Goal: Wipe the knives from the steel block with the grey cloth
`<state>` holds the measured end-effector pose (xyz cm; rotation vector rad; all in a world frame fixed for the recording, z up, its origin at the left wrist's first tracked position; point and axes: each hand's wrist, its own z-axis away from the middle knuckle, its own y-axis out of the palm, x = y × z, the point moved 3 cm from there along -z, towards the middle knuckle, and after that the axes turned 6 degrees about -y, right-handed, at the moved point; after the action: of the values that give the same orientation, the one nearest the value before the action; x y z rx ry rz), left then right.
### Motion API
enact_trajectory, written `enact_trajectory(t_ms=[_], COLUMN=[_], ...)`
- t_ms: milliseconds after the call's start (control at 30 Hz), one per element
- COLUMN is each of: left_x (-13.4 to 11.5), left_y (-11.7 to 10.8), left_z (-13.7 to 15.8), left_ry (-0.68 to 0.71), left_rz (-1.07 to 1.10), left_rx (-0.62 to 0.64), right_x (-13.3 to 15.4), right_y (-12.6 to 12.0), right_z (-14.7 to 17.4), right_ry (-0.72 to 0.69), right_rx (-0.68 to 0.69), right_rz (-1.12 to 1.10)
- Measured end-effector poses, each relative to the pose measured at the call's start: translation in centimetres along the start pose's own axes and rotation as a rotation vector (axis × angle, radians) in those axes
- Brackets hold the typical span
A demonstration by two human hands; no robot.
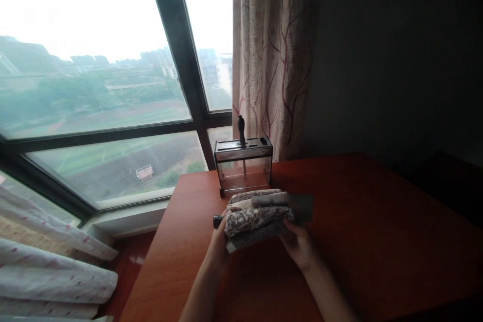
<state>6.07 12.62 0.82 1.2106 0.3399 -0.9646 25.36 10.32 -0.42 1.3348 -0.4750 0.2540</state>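
A cleaver with a broad dark blade (304, 207) lies level above the table, its black handle (218, 221) sticking out to the left. Around part of its blade is a folded grey-and-white patterned cloth (256, 219). My left hand (220, 238) is closed at the handle end, where cloth and handle meet; its fingertips are hidden. At the cloth's right end, my right hand (300, 245) grips with the thumb on top and the other fingers mostly out of sight beneath. The bare blade extends beyond the right thumb.
Just behind the cloth stands a clear-sided knife block (243, 150) holding one knife with a black handle (241, 128). The reddish-brown wooden table (358, 241) reaches far to the right. Windows (113, 161) and curtains (273, 50) border its back and left.
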Motion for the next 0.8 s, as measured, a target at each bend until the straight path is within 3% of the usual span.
enact_trajectory(t_ms=[100,200,367,433,567,800], left_x=[0.0,-0.1,1.8,2.6,2.5,0.3], left_y=[0.2,0.4,1.4,1.6,1.0,0.1], left_z=[0.3,0.5,0.3,0.1,-0.1,0.1], left_ry=[-0.003,0.097,0.038,0.061,0.109,0.089], left_rz=[0.071,0.107,-0.081,-0.094,0.090,0.423], left_rx=[0.109,0.242,0.346,0.303,0.137,-0.026], right_x=[-0.2,-0.2,-1.3,-2.4,-4.7,-4.8], right_y=[0.3,1.0,2.7,3.3,4.3,4.5], right_z=[-0.4,-0.7,-0.4,0.3,2.4,4.0], right_ry=[-0.021,-0.011,-0.019,0.007,0.081,0.123], right_rx=[-0.068,-0.120,-0.074,-0.020,0.072,0.192], right_rz=[-0.063,-0.136,-0.159,-0.140,-0.090,0.098])
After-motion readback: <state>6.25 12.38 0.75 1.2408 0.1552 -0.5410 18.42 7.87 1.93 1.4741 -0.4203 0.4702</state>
